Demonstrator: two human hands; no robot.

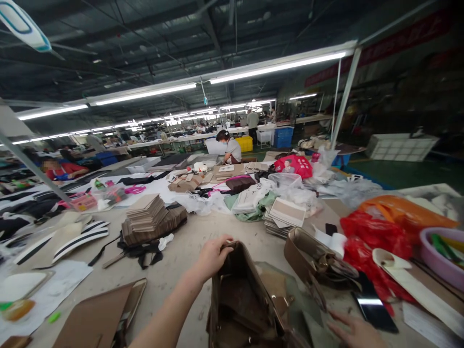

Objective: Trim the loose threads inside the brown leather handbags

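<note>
A brown handbag point(242, 295) stands in front of me with its top opening facing up and its dark inside showing. My left hand point(215, 256) pinches the far end of its rim between thumb and fingers. Low on the right, my right hand point(357, 331) has its fingers stretched out and apart, beside a greenish clear plastic sheet point(290, 290). I see nothing held in it, though the picture cuts it off below. Beyond that sheet lies a second brown bag piece with straps point(308, 251).
Stacked brown panels point(145, 217) lie at left, with a flat brown bag point(97, 314) nearer. On the right are a black phone point(375, 304), red plastic bags point(377, 237) and a purple basin point(442, 256). A co-worker point(232, 147) sits across the table.
</note>
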